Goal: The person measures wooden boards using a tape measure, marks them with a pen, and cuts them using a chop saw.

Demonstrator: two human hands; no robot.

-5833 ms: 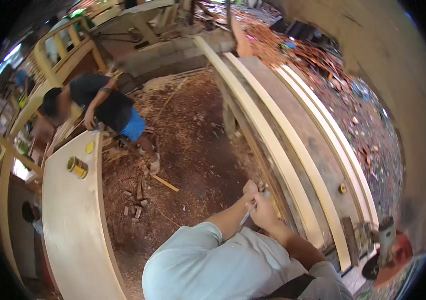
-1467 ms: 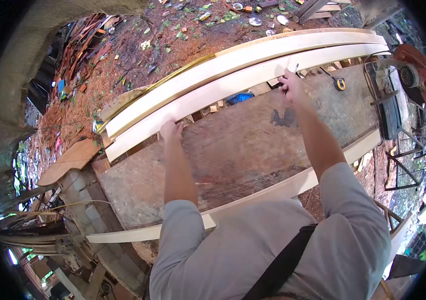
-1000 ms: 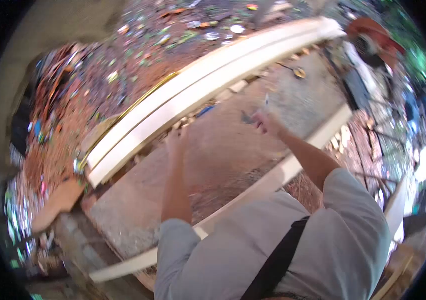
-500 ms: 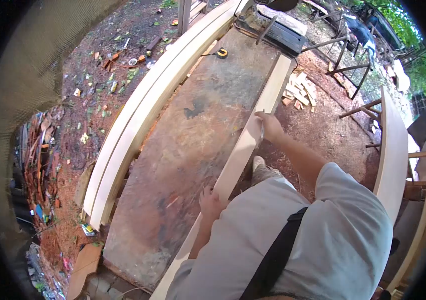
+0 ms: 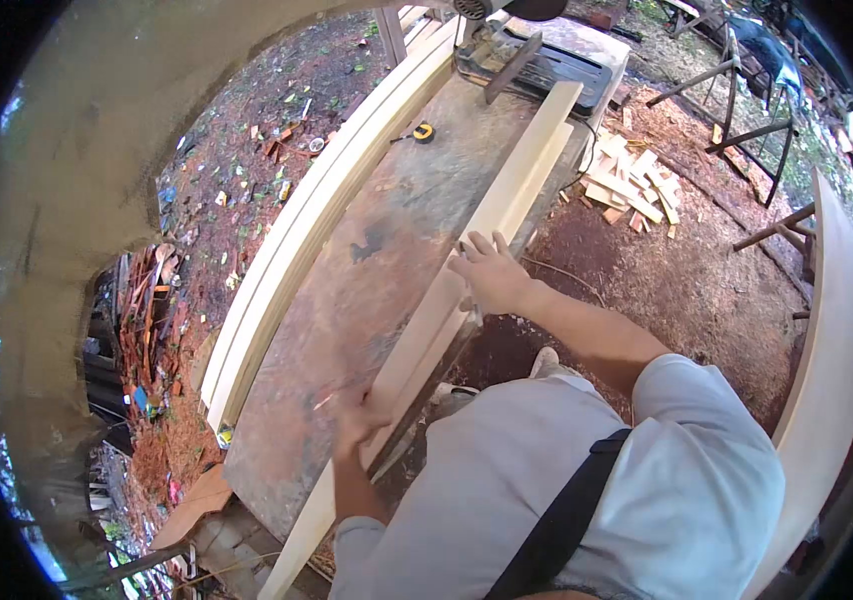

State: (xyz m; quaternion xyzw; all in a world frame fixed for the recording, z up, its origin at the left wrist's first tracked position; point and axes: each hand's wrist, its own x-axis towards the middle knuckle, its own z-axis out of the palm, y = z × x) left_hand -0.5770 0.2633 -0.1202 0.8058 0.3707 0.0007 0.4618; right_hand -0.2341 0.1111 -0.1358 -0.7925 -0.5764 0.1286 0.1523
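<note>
A long pale wooden board [image 5: 425,325] lies lengthwise along the near side of the worktable, two of its long faces showing; whether it is one piece or two side by side I cannot tell. Across its upper part rests my right hand [image 5: 492,275], fingers spread, fingertips on the wood. My left hand [image 5: 355,420], smeared by motion, is at the board's left side lower down, its fingers hard to make out. Beyond the board's far end stands a saw [image 5: 514,68] with a round blade, partly cut off by the frame's top.
More long pale boards [image 5: 332,220] lie along the worktable's [image 5: 317,320] far side. A yellow tape measure [image 5: 424,132] sits near them. Wood offcuts [image 5: 632,185] are heaped on the ground at right. A wide board [image 5: 832,330] and metal trestles [image 5: 747,140] stand farther right.
My right hand has gone from gripping the board's edge to lying spread over it. My left hand has shifted to the board's left side. A second long face of wood now shows.
</note>
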